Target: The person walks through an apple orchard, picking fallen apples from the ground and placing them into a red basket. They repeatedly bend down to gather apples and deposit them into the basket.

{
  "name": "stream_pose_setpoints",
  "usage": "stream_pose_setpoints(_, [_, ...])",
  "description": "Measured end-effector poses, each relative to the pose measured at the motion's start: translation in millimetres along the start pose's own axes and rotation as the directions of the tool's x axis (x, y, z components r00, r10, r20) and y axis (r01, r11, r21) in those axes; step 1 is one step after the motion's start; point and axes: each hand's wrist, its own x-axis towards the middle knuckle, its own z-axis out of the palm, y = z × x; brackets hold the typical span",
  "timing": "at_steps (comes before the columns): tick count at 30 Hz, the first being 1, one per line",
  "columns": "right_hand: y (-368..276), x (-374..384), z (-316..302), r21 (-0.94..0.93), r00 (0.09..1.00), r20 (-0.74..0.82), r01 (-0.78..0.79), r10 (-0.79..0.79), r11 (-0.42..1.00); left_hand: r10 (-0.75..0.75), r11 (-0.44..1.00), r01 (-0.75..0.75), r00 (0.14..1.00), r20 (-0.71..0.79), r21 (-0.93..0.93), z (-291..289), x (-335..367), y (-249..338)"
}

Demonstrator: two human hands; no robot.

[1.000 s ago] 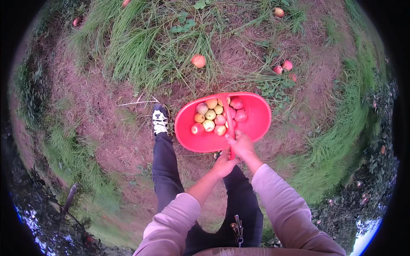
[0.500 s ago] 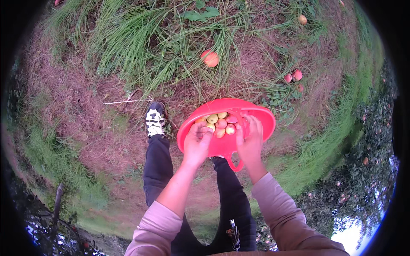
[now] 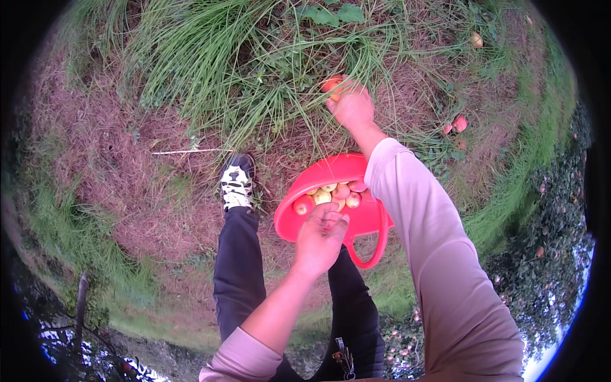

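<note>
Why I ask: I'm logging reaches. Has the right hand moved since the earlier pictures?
Yes. Judged against the broad green leaves, the right hand has moved up the picture, nearer them, from the basket to an apple in the grass.

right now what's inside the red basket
Red and yellow apples lie inside the red basket. The left hand and right sleeve hide parts of it; anything behind them can't be seen.

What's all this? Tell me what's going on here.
A person's right hand is on an orange-red apple in the grass, beyond a red basket. The left hand, fingers loosely curled, is over the basket's near part. Red and yellowish apples sit inside, and the handle is down at the near side. More apples lie off to the right.
</note>
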Motion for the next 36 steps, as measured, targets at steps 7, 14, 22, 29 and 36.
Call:
stream_pose_setpoints(7, [35, -44, -12, 0.654, 0.996, 0.056, -0.084, 0.062, 0.752, 0.076, 0.996, -0.079, 0.995, -0.072, -0.048, -1, 14, -15])
stream_pose_setpoints(14, [62, -138, -57, 0.792, 0.908, 0.385, -0.417, -0.166, -0.446, 0.105, 0.976, -0.135, 0.979, -0.176, -0.168, 0, 18, -1])
stream_pose_setpoints(22, [52, -178, -60, 0.272, 0.75, 0.344, -0.655, -0.565, -0.705, 0.239, 0.96, -0.264, 0.947, -0.217, -0.097, 7, 19, 14])
stream_pose_setpoints(29, [3, -183, -83, 0.586, 0.697, 0.596, -0.717, -0.398, -0.378, 0.461, 0.876, -0.456, 0.888, -0.008, -0.16, 20, 8, 37])
stream_pose_setpoints(36, [1, -194, -89, 0.857, 0.866, 0.461, -0.491, -0.193, -0.155, 0.482, 0.876, -0.482, 0.874, -0.057, 0.016, 3, 14, 25])
